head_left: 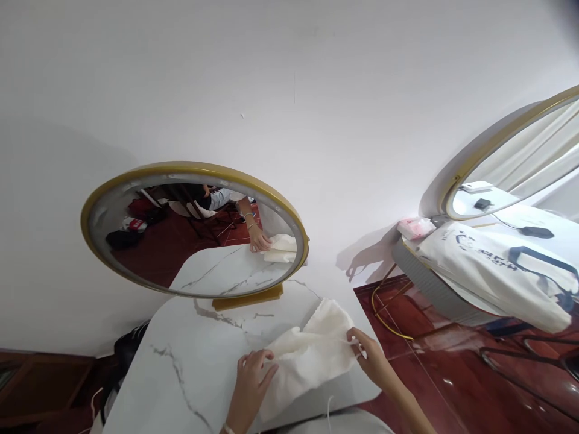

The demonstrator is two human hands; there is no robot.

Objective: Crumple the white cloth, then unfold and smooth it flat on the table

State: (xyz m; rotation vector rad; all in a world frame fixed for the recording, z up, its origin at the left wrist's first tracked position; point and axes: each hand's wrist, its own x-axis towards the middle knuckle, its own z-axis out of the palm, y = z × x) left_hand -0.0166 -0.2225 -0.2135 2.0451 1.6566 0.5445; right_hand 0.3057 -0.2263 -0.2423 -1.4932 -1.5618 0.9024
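Note:
A white textured cloth [312,352] lies partly folded on a white marble-patterned table [190,361]. My left hand [251,383] rests on the cloth's left edge, fingers curled and pinching the fabric. My right hand [368,355] grips the cloth's right edge near the table's right side. A round gold-framed mirror [194,232] stands at the back of the table and reflects a hand on the cloth.
A second table at the right carries a white tote bag [493,271], a pink packet [414,228] and another round mirror [515,157]. Red glossy floor [434,355] lies between the tables. A white wall rises behind. Dark objects sit low at the left [129,349].

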